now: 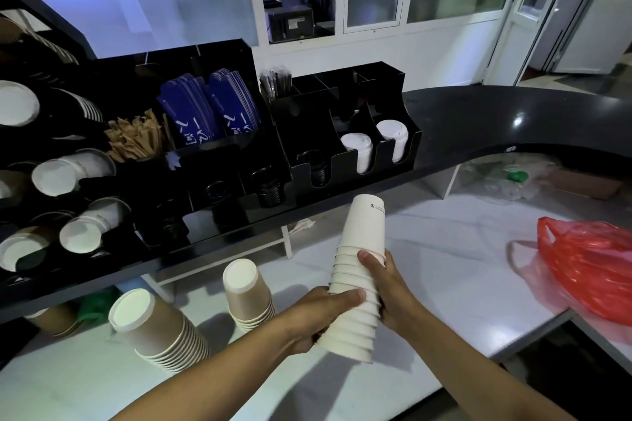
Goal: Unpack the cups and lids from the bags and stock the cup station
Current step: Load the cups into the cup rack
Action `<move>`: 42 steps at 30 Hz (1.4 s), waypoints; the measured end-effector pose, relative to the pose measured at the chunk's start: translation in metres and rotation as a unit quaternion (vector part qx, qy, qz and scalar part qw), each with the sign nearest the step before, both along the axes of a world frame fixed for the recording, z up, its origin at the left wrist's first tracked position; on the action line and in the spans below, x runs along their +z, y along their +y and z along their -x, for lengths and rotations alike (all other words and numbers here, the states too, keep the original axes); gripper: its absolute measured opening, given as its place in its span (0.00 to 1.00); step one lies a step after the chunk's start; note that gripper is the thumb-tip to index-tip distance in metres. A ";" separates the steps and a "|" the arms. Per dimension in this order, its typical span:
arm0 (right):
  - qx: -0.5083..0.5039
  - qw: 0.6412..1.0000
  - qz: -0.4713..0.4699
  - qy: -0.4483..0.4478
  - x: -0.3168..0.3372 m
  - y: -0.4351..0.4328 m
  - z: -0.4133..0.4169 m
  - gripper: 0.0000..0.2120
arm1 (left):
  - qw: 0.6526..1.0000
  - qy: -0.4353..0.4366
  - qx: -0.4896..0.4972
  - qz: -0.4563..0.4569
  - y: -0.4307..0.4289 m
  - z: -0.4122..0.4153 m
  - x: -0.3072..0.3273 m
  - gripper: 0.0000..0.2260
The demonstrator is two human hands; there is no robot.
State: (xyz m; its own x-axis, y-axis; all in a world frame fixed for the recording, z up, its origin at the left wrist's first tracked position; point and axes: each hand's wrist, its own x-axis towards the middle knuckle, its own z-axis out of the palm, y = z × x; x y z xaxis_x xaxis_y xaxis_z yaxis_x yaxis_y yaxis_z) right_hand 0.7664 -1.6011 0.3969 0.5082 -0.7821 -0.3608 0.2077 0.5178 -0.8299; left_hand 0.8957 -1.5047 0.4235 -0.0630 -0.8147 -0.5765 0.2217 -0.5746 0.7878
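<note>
Left grip (318, 314) and right grip (388, 290) hold one stack of white cups (362, 232)

Both grips are closed round the same stack, which is in the air above the white counter (444, 267). The cups are upside down, and the top of the stack leans a little to the right. The left grip wraps the lower part, with the forefinger laid across the front of the rims. The right grip takes the stack from the other side, a little higher, with its thumb pressed on a cup wall. Its other fingers are hidden behind the cups.

On the white counter, left of the grips, two brown cup stacks (154, 328) stand upside down and lean. A red bag (588, 270) lies at the right edge of this counter, well apart from the white stack.

Behind and higher runs the black counter (478, 120). On it stand black organisers (415, 143) side by side. They contain white lids (359, 150) in two slots at the right, black lids (270, 188) in other slots, and blue sleeves (205, 109) further back. At the far left a dark rack (51, 24) keeps lying cups (68, 171), their bottoms toward the camera.
</note>
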 end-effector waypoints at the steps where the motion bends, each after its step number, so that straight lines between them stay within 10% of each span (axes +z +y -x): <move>1: -0.003 1.000 0.002 -0.001 0.001 -0.001 0.000 0.32 | 1.000 -0.008 -0.006 0.003 -0.001 0.000 0.002 0.19; 13: -0.041 0.973 0.175 0.144 -0.005 -0.025 -0.014 0.38 | 0.954 -0.292 0.015 0.070 -0.019 -0.003 -0.029 0.29; 32: 0.024 0.955 0.232 0.181 -0.032 -0.086 0.058 0.39 | 0.942 -0.328 0.042 0.055 -0.077 -0.017 -0.152 0.44; 42: 0.117 0.948 0.277 0.106 0.035 -0.103 0.017 0.38 | 0.920 -0.329 0.097 0.192 -0.069 -0.018 -0.037 0.58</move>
